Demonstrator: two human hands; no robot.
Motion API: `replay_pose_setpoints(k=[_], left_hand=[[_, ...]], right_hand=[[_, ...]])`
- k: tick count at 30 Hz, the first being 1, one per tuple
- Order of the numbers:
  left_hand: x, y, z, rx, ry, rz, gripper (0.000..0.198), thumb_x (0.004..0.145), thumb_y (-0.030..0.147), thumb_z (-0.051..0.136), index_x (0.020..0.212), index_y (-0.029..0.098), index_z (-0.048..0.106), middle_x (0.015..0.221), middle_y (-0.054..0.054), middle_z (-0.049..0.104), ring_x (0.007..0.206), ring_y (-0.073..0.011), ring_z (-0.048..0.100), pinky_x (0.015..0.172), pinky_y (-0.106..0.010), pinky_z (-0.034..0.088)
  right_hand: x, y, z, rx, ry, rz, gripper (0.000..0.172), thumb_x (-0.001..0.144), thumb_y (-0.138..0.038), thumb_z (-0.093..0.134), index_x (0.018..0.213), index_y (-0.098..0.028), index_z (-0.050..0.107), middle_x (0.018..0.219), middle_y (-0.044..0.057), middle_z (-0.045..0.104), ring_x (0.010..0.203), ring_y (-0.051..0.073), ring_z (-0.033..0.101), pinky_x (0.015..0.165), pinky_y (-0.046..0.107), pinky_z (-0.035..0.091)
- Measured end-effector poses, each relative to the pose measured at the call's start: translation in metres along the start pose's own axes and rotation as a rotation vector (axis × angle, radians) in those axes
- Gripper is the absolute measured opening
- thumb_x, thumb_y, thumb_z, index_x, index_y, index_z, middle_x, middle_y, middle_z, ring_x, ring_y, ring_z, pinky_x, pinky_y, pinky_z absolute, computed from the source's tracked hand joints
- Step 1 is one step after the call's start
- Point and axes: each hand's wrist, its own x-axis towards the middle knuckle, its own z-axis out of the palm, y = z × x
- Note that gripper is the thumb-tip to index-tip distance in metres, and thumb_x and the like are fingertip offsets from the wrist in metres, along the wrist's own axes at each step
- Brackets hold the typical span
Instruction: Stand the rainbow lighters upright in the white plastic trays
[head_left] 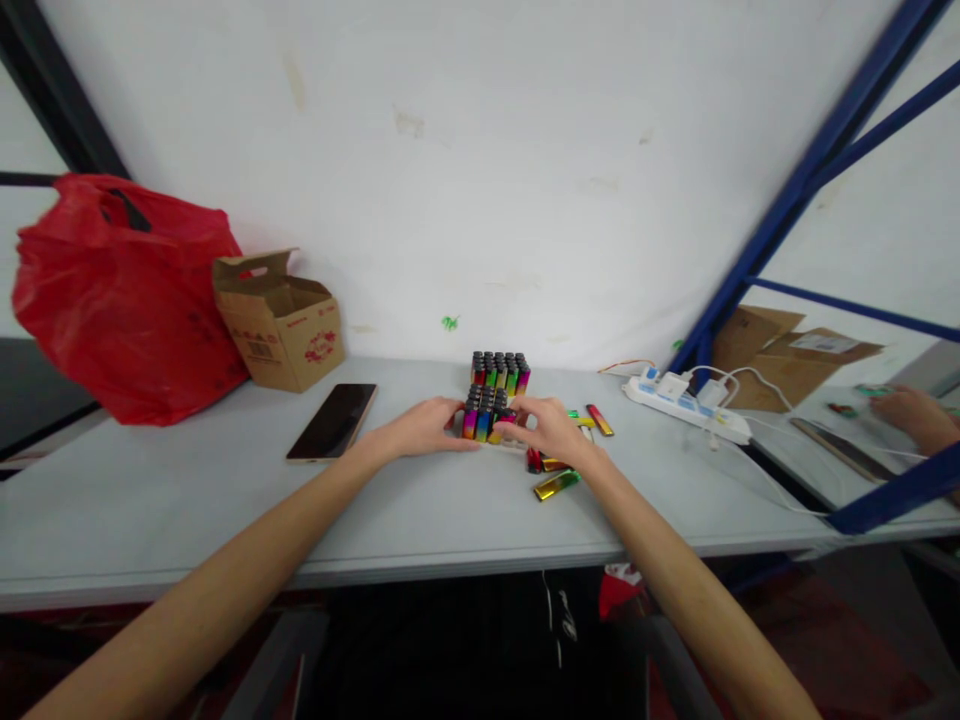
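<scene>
Colorful metallic lighters (486,415) with black tops stand upright in close rows in front of me, in what looks like a pale, clear tray (501,447). My left hand (429,428) is curved round the tray's left side, thumb along the front edge and fingers at the back corner. At the right end of the front row, my right hand (551,428) has its thumb and fingers closed on a single lighter (507,420); its fingers partly hide it. Loose lighters lie under and beside my right hand, among them a gold-green lighter (557,486) and a red one (600,420).
Another upright block of lighters (500,372) stands behind, by the wall. Leftward are a phone (333,422), an open cardboard box (283,325) and a red plastic bag (127,300). A power strip (686,408) with cables lies right. Another person's hand (911,412) shows beyond the blue frame.
</scene>
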Motion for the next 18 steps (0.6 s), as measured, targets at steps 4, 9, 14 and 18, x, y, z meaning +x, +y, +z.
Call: replay_pose_setpoints(k=[4, 9, 14, 18], left_hand=[[-0.0004, -0.0004, 0.0003, 0.034, -0.004, -0.021, 0.055, 0.078, 0.069, 0.066, 0.101, 0.019, 0.069, 0.089, -0.005, 0.072, 0.076, -0.0222, 0.064, 0.067, -0.030, 0.044], [-0.0006, -0.0006, 0.0003, 0.019, -0.002, -0.002, 0.054, 0.079, 0.066, 0.068, 0.105, 0.019, 0.069, 0.094, -0.007, 0.073, 0.080, -0.0233, 0.065, 0.072, -0.031, 0.045], [-0.0011, -0.0005, 0.0002, -0.008, 0.009, -0.009, 0.054, 0.077, 0.066, 0.068, 0.103, 0.019, 0.070, 0.095, -0.007, 0.074, 0.082, -0.0240, 0.066, 0.073, -0.031, 0.046], [-0.0007, -0.0023, 0.0005, -0.034, 0.001, -0.009, 0.055, 0.077, 0.068, 0.068, 0.105, 0.020, 0.069, 0.098, -0.007, 0.075, 0.084, -0.0247, 0.066, 0.076, -0.031, 0.047]], right_hand=[[-0.0004, 0.0028, 0.0012, -0.052, -0.055, -0.038, 0.034, 0.093, -0.052, 0.065, 0.082, -0.020, 0.059, 0.072, 0.000, 0.064, 0.064, 0.014, 0.056, 0.064, 0.025, 0.040], [-0.0007, 0.0007, -0.0053, 0.025, -0.135, -0.041, 0.032, 0.095, -0.050, 0.063, 0.086, -0.019, 0.062, 0.072, -0.001, 0.065, 0.064, 0.014, 0.059, 0.064, 0.024, 0.040], [-0.0004, 0.0031, 0.0020, -0.164, -0.137, 0.084, 0.041, 0.090, -0.055, 0.067, 0.073, -0.019, 0.063, 0.065, 0.001, 0.065, 0.057, 0.013, 0.054, 0.057, 0.025, 0.032], [-0.0003, 0.0028, 0.0007, -0.207, -0.185, 0.081, 0.049, 0.093, -0.060, 0.060, 0.068, -0.019, 0.063, 0.060, -0.001, 0.061, 0.055, 0.012, 0.049, 0.057, 0.025, 0.028]])
